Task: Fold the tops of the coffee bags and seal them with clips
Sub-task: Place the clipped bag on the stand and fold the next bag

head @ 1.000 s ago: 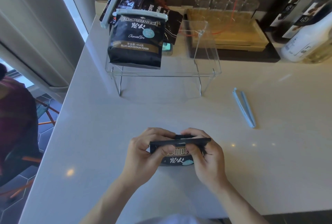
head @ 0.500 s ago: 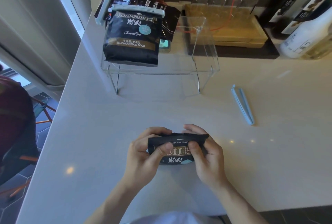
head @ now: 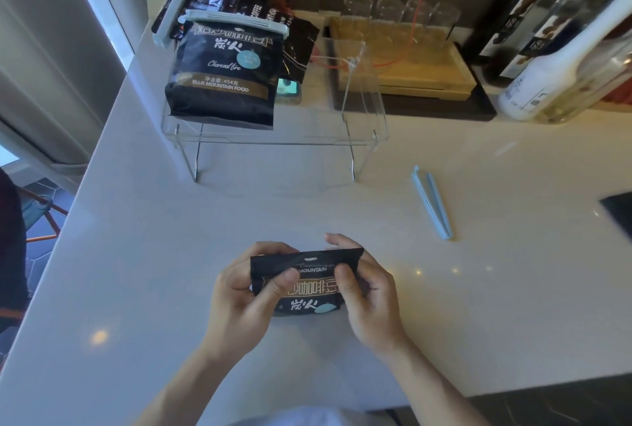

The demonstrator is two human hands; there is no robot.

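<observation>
Since the earlier frames, more of the bag's top flap faces the camera, folded toward the person. From the head view, the left hand (head: 244, 302) and right hand (head: 367, 295) both pinch the black coffee bag (head: 304, 280) at its folded top, thumbs on the front, near the white counter's (head: 478, 306) front edge. A blue clip (head: 432, 207) lies apart to the right. Behind, a clipped bag (head: 225, 80) sits on a clear rack (head: 362, 124).

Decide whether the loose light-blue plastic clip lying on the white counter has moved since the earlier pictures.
No. The light-blue plastic clip keeps its place right of the clear acrylic stand; only the camera shifted.
</observation>
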